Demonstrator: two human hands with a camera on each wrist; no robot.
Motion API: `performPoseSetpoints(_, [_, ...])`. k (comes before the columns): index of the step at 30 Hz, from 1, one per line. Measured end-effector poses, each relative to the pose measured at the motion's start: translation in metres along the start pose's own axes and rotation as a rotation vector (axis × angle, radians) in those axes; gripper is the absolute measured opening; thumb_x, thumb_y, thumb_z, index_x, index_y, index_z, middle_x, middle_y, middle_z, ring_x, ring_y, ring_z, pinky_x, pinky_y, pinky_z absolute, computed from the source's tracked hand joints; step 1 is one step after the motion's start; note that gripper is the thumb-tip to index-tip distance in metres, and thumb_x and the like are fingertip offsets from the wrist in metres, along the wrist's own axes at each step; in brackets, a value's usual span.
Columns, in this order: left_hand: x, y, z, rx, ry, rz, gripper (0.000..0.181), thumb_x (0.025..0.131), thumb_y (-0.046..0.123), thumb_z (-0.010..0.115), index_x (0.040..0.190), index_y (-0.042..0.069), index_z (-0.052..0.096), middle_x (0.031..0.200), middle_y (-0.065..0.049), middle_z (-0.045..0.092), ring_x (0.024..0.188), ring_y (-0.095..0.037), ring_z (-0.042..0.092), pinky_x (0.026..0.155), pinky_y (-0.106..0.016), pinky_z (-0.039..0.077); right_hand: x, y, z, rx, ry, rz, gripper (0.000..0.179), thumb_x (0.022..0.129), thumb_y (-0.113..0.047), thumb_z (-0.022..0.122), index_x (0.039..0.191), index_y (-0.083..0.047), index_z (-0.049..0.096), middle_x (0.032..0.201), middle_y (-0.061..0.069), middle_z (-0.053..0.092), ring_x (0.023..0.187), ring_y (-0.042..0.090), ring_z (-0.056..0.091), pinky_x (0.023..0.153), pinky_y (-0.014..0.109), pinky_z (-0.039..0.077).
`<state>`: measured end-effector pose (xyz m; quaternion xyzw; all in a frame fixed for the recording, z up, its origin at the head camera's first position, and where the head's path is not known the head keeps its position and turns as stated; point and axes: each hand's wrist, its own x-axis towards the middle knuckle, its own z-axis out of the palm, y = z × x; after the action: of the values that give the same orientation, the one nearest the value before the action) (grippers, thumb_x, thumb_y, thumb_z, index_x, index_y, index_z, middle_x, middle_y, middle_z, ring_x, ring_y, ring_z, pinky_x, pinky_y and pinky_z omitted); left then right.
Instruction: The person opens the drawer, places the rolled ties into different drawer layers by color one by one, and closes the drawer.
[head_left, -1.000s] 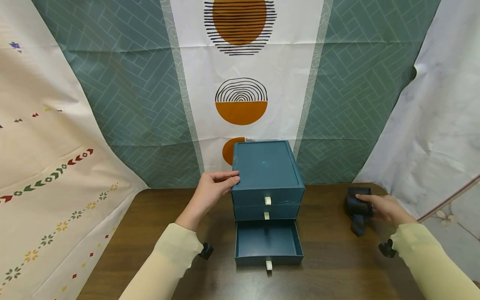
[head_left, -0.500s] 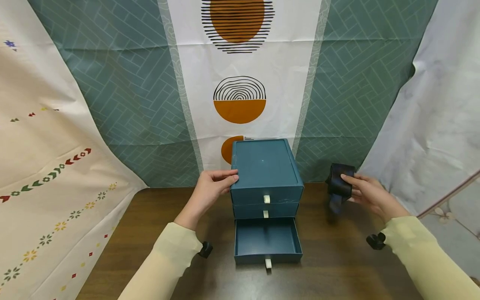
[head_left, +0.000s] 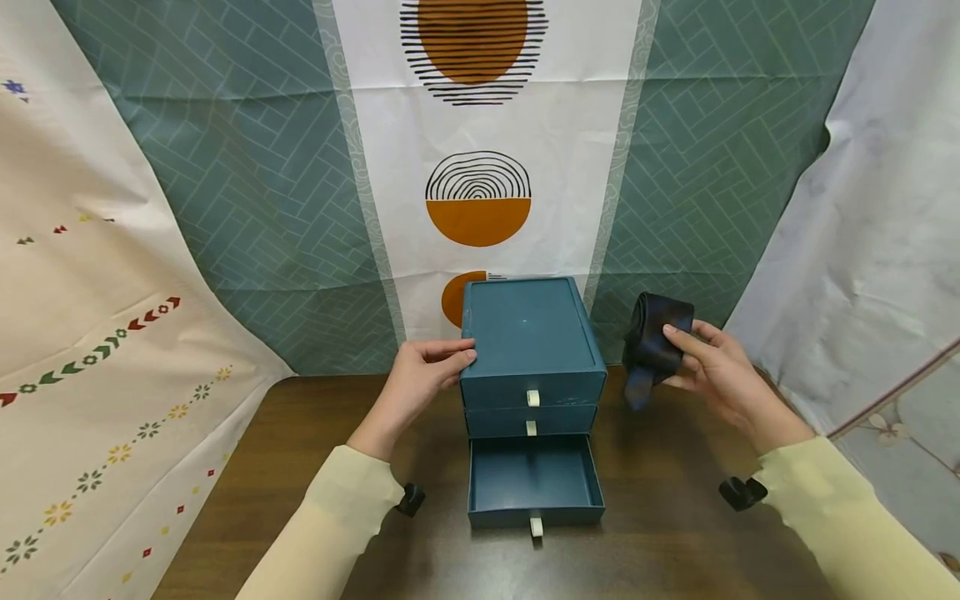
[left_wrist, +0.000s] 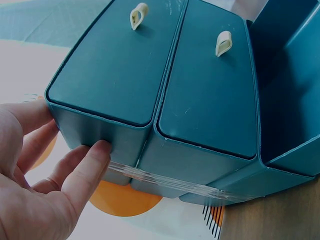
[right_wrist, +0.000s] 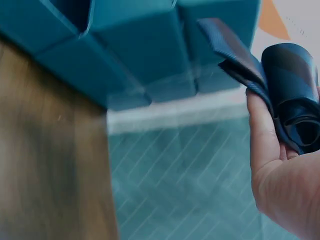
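A dark blue three-drawer unit (head_left: 528, 333) stands at the table's middle, its bottom drawer (head_left: 536, 483) pulled out and bare inside. My left hand (head_left: 427, 375) rests on the unit's upper left edge. In the left wrist view, the fingers (left_wrist: 90, 170) of that hand lie against the unit's side wall. To the right of the unit, above the table, my right hand (head_left: 720, 375) holds a rolled dark striped necktie (head_left: 656, 337), thumb on the roll. One tie end hangs down in the head view; the right wrist view shows the coiled necktie (right_wrist: 290, 75) from its end.
The brown wooden table (head_left: 315, 467) extends on both sides of the unit. A patterned cloth (head_left: 300, 208) hangs directly behind, with pale cloths at left (head_left: 90, 333) and right (head_left: 862, 292). Small cream pull tabs (head_left: 533, 398) mark the drawer fronts.
My right hand has lifted the rolled necktie from the table's right side and carried it left and up toward the unit. My left hand stays at the unit's edge.
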<state>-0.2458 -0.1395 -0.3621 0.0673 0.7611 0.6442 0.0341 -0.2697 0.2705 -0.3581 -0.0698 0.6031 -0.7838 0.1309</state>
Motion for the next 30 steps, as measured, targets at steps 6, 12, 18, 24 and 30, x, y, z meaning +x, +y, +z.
performPoseSetpoints(6, [0.000,0.001,0.000,-0.004,-0.017,-0.003,0.034,0.085,0.035,0.068,0.115,0.019,0.069,0.122,0.001,0.064,0.111,-0.015,0.061,0.094,-0.036,0.051,-0.011,-0.006,0.024,0.041,-0.021,-0.118,0.025,0.098,-0.018,0.047,0.123,-0.011,0.050,0.098,-0.002,0.065,0.084,0.015,0.068,0.072,0.040,0.058])
performPoseSetpoints(12, [0.001,0.000,0.000,0.003,-0.006,0.005,0.034,0.084,0.036,0.069,0.114,0.020,0.069,0.120,0.001,0.064,0.108,-0.015,0.062,0.092,-0.035,0.052,-0.016,-0.005,0.041,0.163,-0.178,-0.254,0.026,0.100,-0.009,0.037,0.120,-0.005,0.053,0.097,0.003,0.065,0.080,0.017,0.069,0.066,0.040,0.059])
performPoseSetpoints(18, [0.001,0.000,0.000,0.004,0.006,0.007,0.032,0.084,0.035,0.069,0.113,0.020,0.070,0.118,0.003,0.065,0.107,-0.015,0.062,0.091,-0.035,0.053,-0.022,0.001,0.057,0.151,-0.279,-0.309,0.026,0.098,-0.003,0.035,0.120,-0.003,0.048,0.101,0.005,0.062,0.083,0.017,0.068,0.068,0.036,0.059])
performPoseSetpoints(24, [0.002,-0.001,-0.001,0.012,0.000,0.010,0.035,0.084,0.036,0.069,0.115,0.020,0.069,0.120,0.001,0.065,0.107,-0.016,0.062,0.091,-0.035,0.052,-0.025,0.014,0.069,0.048,-0.356,-0.350,0.031,0.094,0.005,0.039,0.124,-0.002,0.045,0.102,0.006,0.061,0.090,0.016,0.065,0.073,0.030,0.058])
performPoseSetpoints(30, [0.002,-0.001,0.000,0.007,0.008,0.000,0.032,0.083,0.036,0.069,0.112,0.022,0.070,0.118,0.004,0.065,0.107,-0.014,0.062,0.091,-0.035,0.053,-0.027,0.029,0.075,-0.001,-0.508,-0.414,0.043,0.091,0.014,0.040,0.132,0.004,0.035,0.108,0.008,0.057,0.088,0.017,0.065,0.068,0.031,0.059])
